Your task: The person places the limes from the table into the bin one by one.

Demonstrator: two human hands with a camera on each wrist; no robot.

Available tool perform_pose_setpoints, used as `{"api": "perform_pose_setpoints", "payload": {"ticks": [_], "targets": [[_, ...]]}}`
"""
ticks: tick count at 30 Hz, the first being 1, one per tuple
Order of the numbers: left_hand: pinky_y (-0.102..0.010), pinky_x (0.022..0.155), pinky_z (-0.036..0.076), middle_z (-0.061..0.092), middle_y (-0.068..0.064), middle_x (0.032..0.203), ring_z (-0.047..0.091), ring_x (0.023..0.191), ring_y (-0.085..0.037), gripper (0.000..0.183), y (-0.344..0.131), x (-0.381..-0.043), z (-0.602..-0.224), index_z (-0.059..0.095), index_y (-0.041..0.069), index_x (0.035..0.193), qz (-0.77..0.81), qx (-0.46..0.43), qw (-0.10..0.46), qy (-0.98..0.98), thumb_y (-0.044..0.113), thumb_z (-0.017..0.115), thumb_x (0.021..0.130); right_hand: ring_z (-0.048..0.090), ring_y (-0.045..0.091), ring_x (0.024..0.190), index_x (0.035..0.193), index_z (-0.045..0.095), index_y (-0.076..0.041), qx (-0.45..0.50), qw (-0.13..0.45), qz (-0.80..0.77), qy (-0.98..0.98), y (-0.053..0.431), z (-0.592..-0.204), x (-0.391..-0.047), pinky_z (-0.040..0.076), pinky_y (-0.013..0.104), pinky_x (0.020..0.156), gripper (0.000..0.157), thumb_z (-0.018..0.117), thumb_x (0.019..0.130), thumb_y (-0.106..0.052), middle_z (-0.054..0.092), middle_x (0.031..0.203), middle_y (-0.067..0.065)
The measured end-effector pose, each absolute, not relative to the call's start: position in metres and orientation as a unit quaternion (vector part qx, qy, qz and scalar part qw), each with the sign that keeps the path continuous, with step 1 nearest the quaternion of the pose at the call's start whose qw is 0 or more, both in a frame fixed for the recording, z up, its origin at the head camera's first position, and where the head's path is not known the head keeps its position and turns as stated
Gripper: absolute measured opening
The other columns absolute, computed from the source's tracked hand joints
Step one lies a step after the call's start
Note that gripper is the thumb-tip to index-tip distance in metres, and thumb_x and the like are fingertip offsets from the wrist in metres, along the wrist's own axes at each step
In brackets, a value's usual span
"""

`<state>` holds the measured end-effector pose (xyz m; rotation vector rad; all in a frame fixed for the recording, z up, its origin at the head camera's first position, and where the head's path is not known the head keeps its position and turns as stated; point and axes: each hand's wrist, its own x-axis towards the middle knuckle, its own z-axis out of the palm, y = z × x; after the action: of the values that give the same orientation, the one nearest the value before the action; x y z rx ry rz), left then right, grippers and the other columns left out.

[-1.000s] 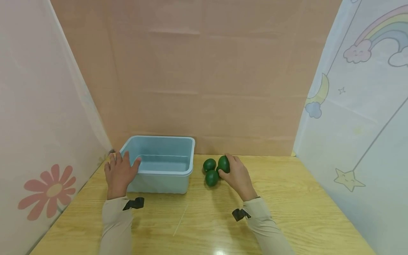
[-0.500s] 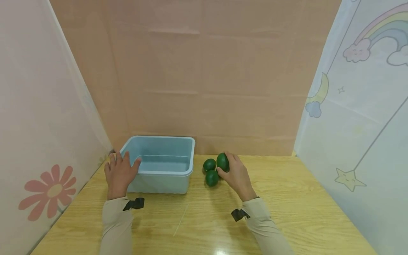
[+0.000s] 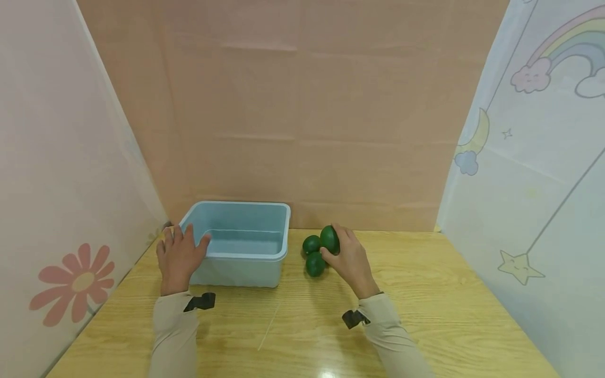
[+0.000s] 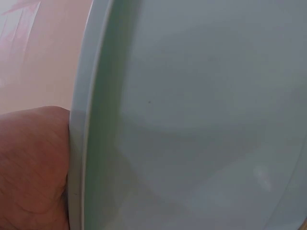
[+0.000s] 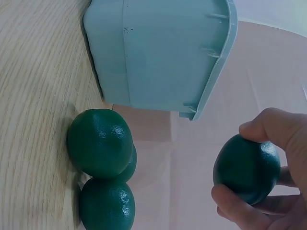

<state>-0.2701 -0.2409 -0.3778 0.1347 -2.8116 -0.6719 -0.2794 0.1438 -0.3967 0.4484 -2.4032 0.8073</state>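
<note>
My right hand point(image 3: 348, 260) pinches a glossy dark green, lime-like fruit point(image 5: 247, 168) between thumb and fingers. In the right wrist view it is raised well off the table. Below it lie more such fruits, a near one point(image 5: 100, 143), another beside it point(image 5: 108, 206) and a third partly hidden behind them. The head view shows two of these, a front fruit point(image 3: 315, 264) and a back fruit point(image 3: 311, 244). At the front left corner of a light blue plastic bin point(image 3: 236, 257), my left hand point(image 3: 181, 260) rests on the rim with fingers spread.
The bin stands on a wooden table point(image 3: 302, 325), close to the brown back wall point(image 3: 302, 121). No fruit shows inside it. Pale printed sheets, a left sheet point(image 3: 61, 157) and a right sheet point(image 3: 520, 210), flank the table.
My right hand has raised the fruit slightly and moved it a little to the left, off the pile. The left hand and the bin stay in place.
</note>
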Motion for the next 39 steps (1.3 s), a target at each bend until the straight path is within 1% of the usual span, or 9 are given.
{"api": "perform_pose_setpoints", "payload": {"ticks": [6, 13, 19, 31, 39], "targets": [[-0.070, 0.113, -0.001, 0.006, -0.041, 0.156, -0.006, 0.146, -0.055, 0.078, -0.2414, -0.2705, -0.3792, 0.024, -0.008, 0.154, -0.228, 0.049, 0.125, -0.964, 0.050, 0.040, 0.105, 0.066, 0.037, 0.099, 0.136, 0.056, 0.000, 0.174, 0.290, 0.303, -0.891, 0.1425, -0.3984, -0.2788, 0.058, 0.051, 0.077, 0.060, 0.078, 0.085, -0.021, 0.060, 0.126, 0.024], [-0.069, 0.113, -0.002, 0.005, -0.040, 0.157, -0.008, 0.146, -0.054, 0.078, -0.2403, -0.2710, -0.3801, 0.023, -0.008, 0.154, -0.233, 0.051, 0.119, -0.964, 0.050, 0.040, 0.105, 0.067, 0.037, 0.097, 0.136, 0.056, 0.001, 0.180, 0.299, 0.304, -0.886, 0.1406, -0.3993, -0.2781, 0.058, 0.051, 0.075, 0.059, 0.078, 0.086, -0.021, 0.061, 0.124, 0.024], [-0.069, 0.113, 0.000, 0.006, -0.040, 0.157, -0.007, 0.146, -0.054, 0.079, -0.2392, -0.2707, -0.3792, 0.023, -0.008, 0.154, -0.229, 0.050, 0.121, -0.965, 0.051, 0.039, 0.105, 0.067, 0.037, 0.099, 0.136, 0.056, 0.001, 0.187, 0.306, 0.305, -0.882, 0.1400, -0.3984, -0.2780, 0.059, 0.050, 0.077, 0.059, 0.078, 0.086, -0.021, 0.061, 0.125, 0.023], [-0.069, 0.113, 0.001, 0.008, -0.040, 0.156, -0.001, 0.147, -0.054, 0.077, -0.2389, -0.2690, -0.3789, 0.024, -0.009, 0.153, -0.222, 0.051, 0.121, -0.966, 0.048, 0.041, 0.105, 0.067, 0.035, 0.098, 0.136, 0.056, 0.000, 0.209, 0.325, 0.314, -0.867, 0.1383, -0.3998, -0.2795, 0.059, 0.049, 0.076, 0.060, 0.079, 0.085, -0.023, 0.061, 0.124, 0.023], [-0.069, 0.113, 0.001, 0.009, -0.040, 0.156, 0.002, 0.146, -0.053, 0.078, -0.2406, -0.2711, -0.3791, 0.025, -0.010, 0.153, -0.214, 0.049, 0.124, -0.968, 0.050, 0.039, 0.105, 0.066, 0.034, 0.097, 0.137, 0.055, 0.000, 0.220, 0.335, 0.313, -0.861, 0.1358, -0.3981, -0.2807, 0.059, 0.047, 0.075, 0.062, 0.080, 0.085, -0.023, 0.061, 0.123, 0.022]]}}
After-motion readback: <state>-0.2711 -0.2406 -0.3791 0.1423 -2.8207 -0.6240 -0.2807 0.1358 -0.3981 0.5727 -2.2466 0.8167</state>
